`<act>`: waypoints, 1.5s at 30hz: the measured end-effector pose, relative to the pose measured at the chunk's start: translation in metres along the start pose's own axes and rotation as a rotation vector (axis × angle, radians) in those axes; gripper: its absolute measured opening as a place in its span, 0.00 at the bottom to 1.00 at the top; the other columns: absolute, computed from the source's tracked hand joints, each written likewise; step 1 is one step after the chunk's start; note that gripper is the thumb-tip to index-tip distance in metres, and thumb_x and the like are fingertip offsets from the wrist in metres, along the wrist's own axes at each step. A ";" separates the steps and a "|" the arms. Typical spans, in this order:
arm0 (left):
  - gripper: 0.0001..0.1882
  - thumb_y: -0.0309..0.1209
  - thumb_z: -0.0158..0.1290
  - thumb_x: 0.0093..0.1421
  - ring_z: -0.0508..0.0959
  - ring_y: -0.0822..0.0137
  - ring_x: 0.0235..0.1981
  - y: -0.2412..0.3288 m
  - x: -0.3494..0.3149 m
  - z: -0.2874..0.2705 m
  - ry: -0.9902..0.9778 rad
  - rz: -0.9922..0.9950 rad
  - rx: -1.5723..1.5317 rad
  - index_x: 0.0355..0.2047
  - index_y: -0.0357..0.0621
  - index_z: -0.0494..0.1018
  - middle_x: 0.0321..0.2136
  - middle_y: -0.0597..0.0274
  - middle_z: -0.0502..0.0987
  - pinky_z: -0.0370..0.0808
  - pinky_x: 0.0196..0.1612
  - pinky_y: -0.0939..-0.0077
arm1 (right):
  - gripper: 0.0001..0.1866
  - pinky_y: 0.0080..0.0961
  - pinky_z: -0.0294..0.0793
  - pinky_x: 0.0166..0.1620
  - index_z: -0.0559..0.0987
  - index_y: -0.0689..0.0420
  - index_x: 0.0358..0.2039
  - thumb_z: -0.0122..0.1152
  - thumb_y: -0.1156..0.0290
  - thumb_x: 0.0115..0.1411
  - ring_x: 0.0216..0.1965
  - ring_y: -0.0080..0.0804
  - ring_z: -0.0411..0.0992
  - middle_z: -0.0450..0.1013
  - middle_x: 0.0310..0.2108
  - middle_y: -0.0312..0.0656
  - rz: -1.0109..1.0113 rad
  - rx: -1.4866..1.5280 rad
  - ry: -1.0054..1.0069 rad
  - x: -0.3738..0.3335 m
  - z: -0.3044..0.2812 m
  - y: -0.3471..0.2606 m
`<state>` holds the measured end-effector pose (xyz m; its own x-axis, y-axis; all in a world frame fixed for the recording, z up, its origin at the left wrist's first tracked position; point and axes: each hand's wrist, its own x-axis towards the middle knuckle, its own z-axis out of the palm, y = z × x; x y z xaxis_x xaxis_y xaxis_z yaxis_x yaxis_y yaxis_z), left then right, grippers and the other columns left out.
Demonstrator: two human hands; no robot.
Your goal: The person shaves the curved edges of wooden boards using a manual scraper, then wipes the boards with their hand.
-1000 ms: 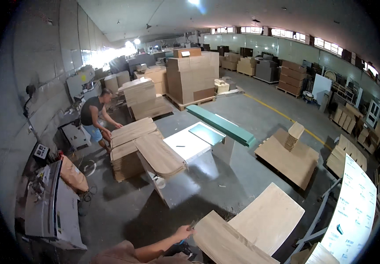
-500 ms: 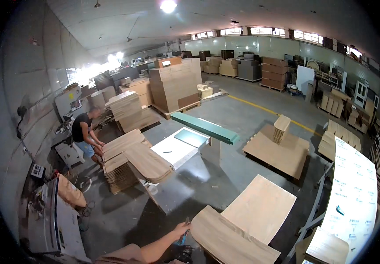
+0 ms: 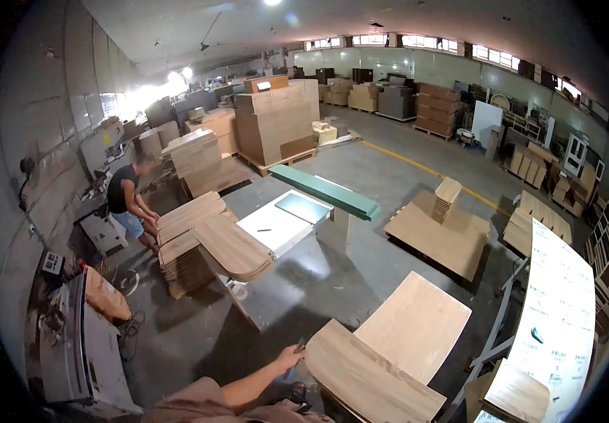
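My left hand (image 3: 289,357) is closed around a small dark and blue tool (image 3: 301,346); its exact kind is too small to make out. The hand is beside the rounded left end of a wood-grain board (image 3: 361,370), near its edge; I cannot tell whether they touch. Another pale wood-grain board (image 3: 417,324) lies beyond it, angled away to the right. My right hand is out of view.
A co-worker (image 3: 129,201) leans over stacked boards (image 3: 177,264) at left. A white-topped table (image 3: 258,229) carries a long green panel (image 3: 325,190). A flat brown pallet stack (image 3: 438,236) stands right of it. A white printed sheet (image 3: 554,310) leans at far right.
The view has tilted slightly, so most things sit a little higher and further left. My left hand has moved slightly left and up, still holding the tool beside the board.
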<state>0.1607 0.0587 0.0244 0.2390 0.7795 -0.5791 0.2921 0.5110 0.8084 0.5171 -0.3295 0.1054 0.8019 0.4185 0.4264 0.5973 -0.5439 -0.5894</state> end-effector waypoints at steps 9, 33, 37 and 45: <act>0.18 0.45 0.62 0.78 0.78 0.69 0.40 0.004 0.003 0.004 -0.003 0.024 0.030 0.54 0.43 0.81 0.41 0.65 0.81 0.77 0.43 0.63 | 0.39 0.62 0.53 0.82 0.75 0.65 0.69 0.68 0.53 0.66 0.78 0.66 0.60 0.67 0.75 0.63 -0.273 -0.006 -0.591 0.049 0.192 -0.102; 0.17 0.45 0.51 0.80 0.82 0.33 0.49 -0.012 -0.013 -0.022 0.171 0.591 0.588 0.51 0.46 0.79 0.46 0.42 0.84 0.78 0.48 0.38 | 0.51 0.63 0.44 0.83 0.65 0.61 0.79 0.62 0.34 0.70 0.80 0.64 0.54 0.62 0.77 0.59 -0.421 -0.254 -0.659 0.052 0.241 -0.159; 0.15 0.46 0.51 0.80 0.83 0.35 0.47 -0.007 0.001 -0.030 0.149 0.523 0.636 0.54 0.51 0.78 0.44 0.45 0.85 0.78 0.46 0.37 | 0.50 0.64 0.44 0.82 0.66 0.62 0.78 0.62 0.36 0.70 0.79 0.63 0.55 0.63 0.75 0.59 -0.338 -0.291 -0.666 0.055 0.236 -0.179; 0.12 0.43 0.56 0.78 0.84 0.37 0.45 0.005 0.034 -0.047 -0.058 0.534 0.642 0.50 0.50 0.79 0.43 0.45 0.85 0.79 0.44 0.39 | 0.49 0.65 0.49 0.80 0.66 0.58 0.79 0.59 0.33 0.73 0.77 0.65 0.57 0.62 0.78 0.58 -0.300 -0.320 -0.818 0.064 0.221 -0.214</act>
<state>0.1271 0.1049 0.0134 0.5374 0.8291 -0.1543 0.5928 -0.2412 0.7684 0.4373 -0.0255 0.1069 0.4260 0.8908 -0.1581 0.8514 -0.4539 -0.2630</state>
